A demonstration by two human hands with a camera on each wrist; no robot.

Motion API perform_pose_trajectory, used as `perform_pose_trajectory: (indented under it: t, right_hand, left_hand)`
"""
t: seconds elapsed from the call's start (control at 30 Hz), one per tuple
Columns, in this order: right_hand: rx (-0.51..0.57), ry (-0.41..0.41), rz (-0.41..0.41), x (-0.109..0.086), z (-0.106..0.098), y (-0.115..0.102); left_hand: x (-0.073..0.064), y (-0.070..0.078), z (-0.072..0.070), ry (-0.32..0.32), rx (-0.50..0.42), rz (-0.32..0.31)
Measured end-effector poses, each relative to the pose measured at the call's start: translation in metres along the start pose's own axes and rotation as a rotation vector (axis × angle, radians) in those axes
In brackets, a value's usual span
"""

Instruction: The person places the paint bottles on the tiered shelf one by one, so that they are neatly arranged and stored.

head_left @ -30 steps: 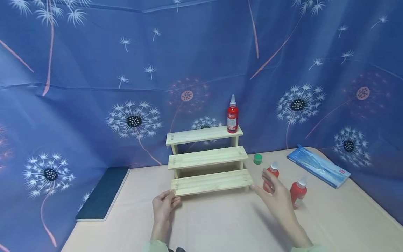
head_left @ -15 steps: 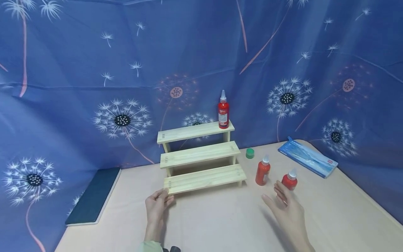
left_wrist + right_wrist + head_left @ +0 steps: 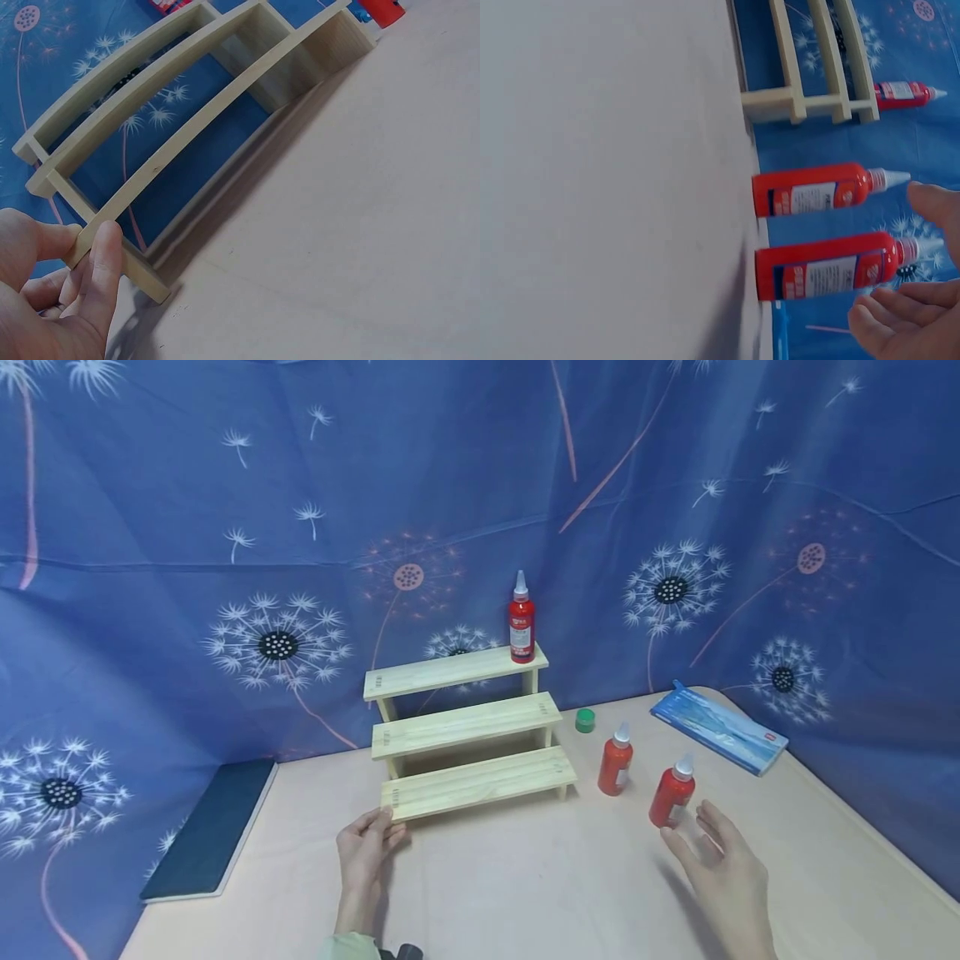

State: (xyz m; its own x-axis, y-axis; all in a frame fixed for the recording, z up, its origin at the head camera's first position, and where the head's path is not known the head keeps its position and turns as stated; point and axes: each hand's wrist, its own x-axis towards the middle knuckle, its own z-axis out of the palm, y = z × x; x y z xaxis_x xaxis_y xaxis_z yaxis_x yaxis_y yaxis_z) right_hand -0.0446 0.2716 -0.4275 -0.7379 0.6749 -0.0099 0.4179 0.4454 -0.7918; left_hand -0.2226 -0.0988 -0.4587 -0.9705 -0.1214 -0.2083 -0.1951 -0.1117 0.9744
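A three-step pale wooden shelf (image 3: 480,783) stands at the middle of the table. My left hand (image 3: 362,864) pinches the front left corner of its lowest board between thumb and fingers, seen close in the left wrist view (image 3: 64,292). On the top step, at the right end, stands a red squeeze bottle (image 3: 522,631) with a clear pointed nozzle. Two similar bottles stand upright on the table: one (image 3: 615,768) just right of the shelf, the other (image 3: 671,797) farther right. Beside that second one, my right hand (image 3: 731,877) is held with thumb and fingers spread, gripping nothing.
Right of the shelf sits a small green-lidded pot (image 3: 585,720). A flat blue pack (image 3: 720,728) lies at the back right, and a dark green book (image 3: 210,831) at the left edge. Behind the table (image 3: 525,893) hangs a blue dandelion curtain (image 3: 420,460).
My right hand has moved right, away from the shelf's right end and past the nearer bottle to the farther one. The left hand stays on the shelf corner. The head view has turned right.
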Motion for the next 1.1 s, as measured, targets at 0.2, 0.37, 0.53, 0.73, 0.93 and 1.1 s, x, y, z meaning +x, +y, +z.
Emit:
perform_pose_trajectory:
  t: [0.2,0.37,0.53,0.73,0.93,1.1]
  right_hand:
    - [0.008,-0.018,0.003,0.015,-0.005,-0.003]
    - [0.018,-0.026,-0.021,0.028,-0.004,-0.008]
    - [0.036,-0.034,-0.044,0.043,0.000,-0.016]
    - [-0.002,-0.095,-0.035,0.058,0.004,-0.023]
    - [-0.053,-0.143,-0.011,0.069,0.007,-0.019]
    - [-0.071,-0.123,0.006,0.069,0.007,-0.009]
  left_hand:
    - [0.002,0.002,-0.002,0.029,0.029,0.001]
    - [0.003,0.003,-0.005,0.040,0.022,-0.001]
    - [0.003,0.004,-0.008,0.033,0.008,0.001]
    - [0.001,0.004,-0.008,0.032,0.017,-0.026]
    - [0.002,0.001,-0.005,0.028,0.041,-0.014]
    - [0.001,-0.003,-0.001,0.005,0.023,0.005]
